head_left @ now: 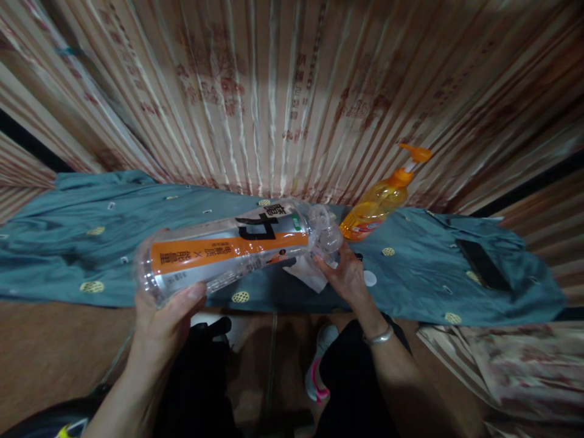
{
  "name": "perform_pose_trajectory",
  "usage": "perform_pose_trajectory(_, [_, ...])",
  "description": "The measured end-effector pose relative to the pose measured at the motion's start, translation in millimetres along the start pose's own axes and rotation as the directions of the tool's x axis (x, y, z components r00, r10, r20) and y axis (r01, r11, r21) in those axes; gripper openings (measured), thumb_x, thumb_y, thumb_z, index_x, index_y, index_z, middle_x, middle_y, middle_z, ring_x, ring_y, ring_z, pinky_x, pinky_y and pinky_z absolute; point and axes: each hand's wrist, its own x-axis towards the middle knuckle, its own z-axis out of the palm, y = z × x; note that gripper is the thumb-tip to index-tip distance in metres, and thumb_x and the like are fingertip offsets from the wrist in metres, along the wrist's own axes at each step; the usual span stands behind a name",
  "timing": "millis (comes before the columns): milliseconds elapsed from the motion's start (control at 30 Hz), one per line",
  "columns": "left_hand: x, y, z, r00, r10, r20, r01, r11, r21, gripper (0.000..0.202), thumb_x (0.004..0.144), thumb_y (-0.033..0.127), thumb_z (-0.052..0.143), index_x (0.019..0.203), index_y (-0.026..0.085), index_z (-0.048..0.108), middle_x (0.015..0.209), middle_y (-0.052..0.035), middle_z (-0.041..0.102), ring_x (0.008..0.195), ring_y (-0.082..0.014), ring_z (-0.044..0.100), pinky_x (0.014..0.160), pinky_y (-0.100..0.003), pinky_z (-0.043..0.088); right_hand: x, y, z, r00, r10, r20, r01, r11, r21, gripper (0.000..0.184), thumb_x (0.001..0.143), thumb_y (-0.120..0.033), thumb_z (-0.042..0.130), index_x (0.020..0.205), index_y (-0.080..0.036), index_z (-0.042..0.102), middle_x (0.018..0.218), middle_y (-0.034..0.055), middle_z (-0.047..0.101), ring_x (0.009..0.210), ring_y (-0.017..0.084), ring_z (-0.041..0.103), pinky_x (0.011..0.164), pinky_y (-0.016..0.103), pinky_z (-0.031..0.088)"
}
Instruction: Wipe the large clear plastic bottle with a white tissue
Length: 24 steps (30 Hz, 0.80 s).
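A large clear plastic bottle (232, 240) with an orange and silver label lies almost level across my view. My left hand (171, 310) is wrapped round its base end, at the left. My right hand (344, 271) grips the narrow clear neck end, its fingers closed on the transparent plastic there; whether that end is a separate piece, I cannot tell. Just below the neck, beside my right hand, shows a crumpled white tissue (306, 274). A pump bottle (374, 207) of orange liquid stands just beyond my right hand.
A teal patterned cloth (91, 243) covers the narrow table. A small white disc (370, 278) lies right of my right hand, and a dark phone (483, 264) farther right. Pleated beige curtains (255, 97) hang close behind. My legs and a shoe (314, 371) are below.
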Motion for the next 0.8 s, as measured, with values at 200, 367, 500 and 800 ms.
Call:
perform_pose_trajectory(200, [-0.9,-5.9,-7.1,0.998,0.039,0.053,-0.040,0.999,0.015,0.086,0.060,0.052,0.111,0.134,0.028,0.076,0.130,-0.0083,0.084,0.109,-0.0262,0.082,0.084,-0.028,0.069,1.1,-1.3,-1.4,1.000,-0.010,0.015,0.010,1.000,0.008,0.070,0.100,-0.073,0.071,0.139,-0.015,0.072,0.121,0.0240,0.087,0.112,0.042,0.083,0.097,0.059,0.069])
perform_pose_trajectory(367, [-4.8,-5.3,-4.0,0.997,0.070,0.034,-0.071,0.997,0.032,0.078,0.069,0.051,0.108,0.135,0.028,0.075,0.123,-0.0067,0.084,0.113,-0.0265,0.080,0.097,-0.034,0.069,0.5,-0.5,-2.2,1.000,0.003,0.027,-0.003,1.000,0.010,0.062,0.098,-0.064,0.078,0.140,-0.019,0.072,0.122,0.0225,0.087,0.113,0.043,0.083,0.099,0.061,0.070])
perform_pose_trajectory(500, [0.4,-7.7,-10.5,0.995,0.057,0.084,-0.060,0.997,0.038,0.084,0.065,0.048,0.110,0.138,0.027,0.073,0.127,-0.0083,0.083,0.117,-0.0301,0.080,0.097,-0.035,0.069,0.2,0.1,-3.0,0.999,0.009,0.039,-0.010,1.000,0.016,0.059,0.097,-0.057,0.081,0.142,-0.022,0.071,0.126,0.0215,0.086,0.117,0.044,0.083,0.101,0.065,0.069])
perform_pose_trajectory(800, [1.6,-9.5,-13.5,0.992,0.080,0.094,-0.086,0.995,0.056,0.078,0.067,0.048,0.108,0.134,0.027,0.074,0.127,-0.0082,0.081,0.119,-0.0302,0.079,0.096,-0.035,0.070,0.7,-0.6,-2.5,0.999,0.016,0.031,-0.017,0.999,0.027,0.061,0.096,-0.064,0.079,0.137,-0.019,0.073,0.121,0.0218,0.087,0.114,0.043,0.083,0.100,0.064,0.070])
